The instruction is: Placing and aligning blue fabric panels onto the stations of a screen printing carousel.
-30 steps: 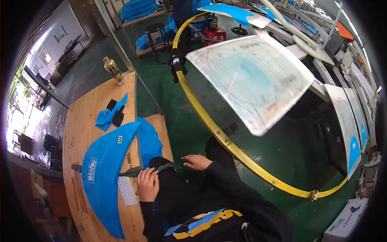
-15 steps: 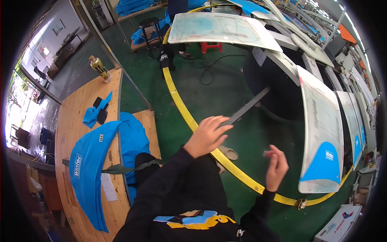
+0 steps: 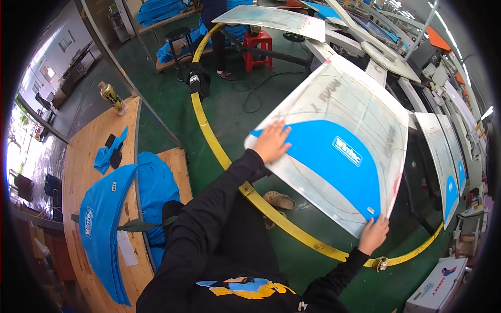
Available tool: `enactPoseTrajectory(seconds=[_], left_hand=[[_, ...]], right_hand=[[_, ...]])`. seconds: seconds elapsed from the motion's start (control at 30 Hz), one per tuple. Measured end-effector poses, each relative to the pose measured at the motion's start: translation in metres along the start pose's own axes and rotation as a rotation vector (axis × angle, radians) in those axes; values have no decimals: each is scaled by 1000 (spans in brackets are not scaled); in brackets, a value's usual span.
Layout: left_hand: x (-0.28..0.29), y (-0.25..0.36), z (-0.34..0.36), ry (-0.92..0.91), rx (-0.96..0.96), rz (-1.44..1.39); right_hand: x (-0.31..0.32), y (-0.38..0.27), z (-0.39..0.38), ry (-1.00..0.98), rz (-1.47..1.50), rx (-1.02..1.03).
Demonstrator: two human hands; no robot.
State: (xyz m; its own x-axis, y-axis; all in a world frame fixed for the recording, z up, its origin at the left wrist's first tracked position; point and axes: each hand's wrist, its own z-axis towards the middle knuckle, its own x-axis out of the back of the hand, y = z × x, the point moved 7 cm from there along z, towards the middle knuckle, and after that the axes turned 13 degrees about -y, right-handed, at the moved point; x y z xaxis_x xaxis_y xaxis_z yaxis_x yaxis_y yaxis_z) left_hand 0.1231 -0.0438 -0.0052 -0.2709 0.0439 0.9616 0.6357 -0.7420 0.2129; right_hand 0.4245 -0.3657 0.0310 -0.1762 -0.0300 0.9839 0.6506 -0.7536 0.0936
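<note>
A white printing platen (image 3: 360, 99) lies across in front of me, bearing a blue curved fabric panel (image 3: 315, 146) with a white printed logo. My left hand (image 3: 271, 142) rests on the panel's left tip, its fingers stretched out and spread. At the panel's lower right tip, my right hand (image 3: 373, 236) has its fingers bent over the corner, closed on the cloth. The undersides of both tips are hidden by my hands.
A yellow ring rail (image 3: 211, 141) curves around the platens. To the left, a wooden table (image 3: 86, 151) carries stacked blue panels (image 3: 107, 224) and a bottle (image 3: 112, 99). Another platen (image 3: 276, 21) is at the back, near a red stool (image 3: 259, 49) and a standing person (image 3: 211, 31). Further platens (image 3: 436, 141) stand right.
The platen with the blue panel has swung from the right to in front of me. My hands, free in the air before, have come onto the panel's two tips.
</note>
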Motion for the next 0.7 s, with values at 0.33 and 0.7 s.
enactPoseTrajectory(seconds=[0.33, 0.7], left_hand=[[51, -80, 11, 353, 249, -43], [55, 29, -9, 18, -64, -1128]], right_hand=[[4, -59, -4, 125, 518, 16], [58, -140, -1, 33, 1287, 439]])
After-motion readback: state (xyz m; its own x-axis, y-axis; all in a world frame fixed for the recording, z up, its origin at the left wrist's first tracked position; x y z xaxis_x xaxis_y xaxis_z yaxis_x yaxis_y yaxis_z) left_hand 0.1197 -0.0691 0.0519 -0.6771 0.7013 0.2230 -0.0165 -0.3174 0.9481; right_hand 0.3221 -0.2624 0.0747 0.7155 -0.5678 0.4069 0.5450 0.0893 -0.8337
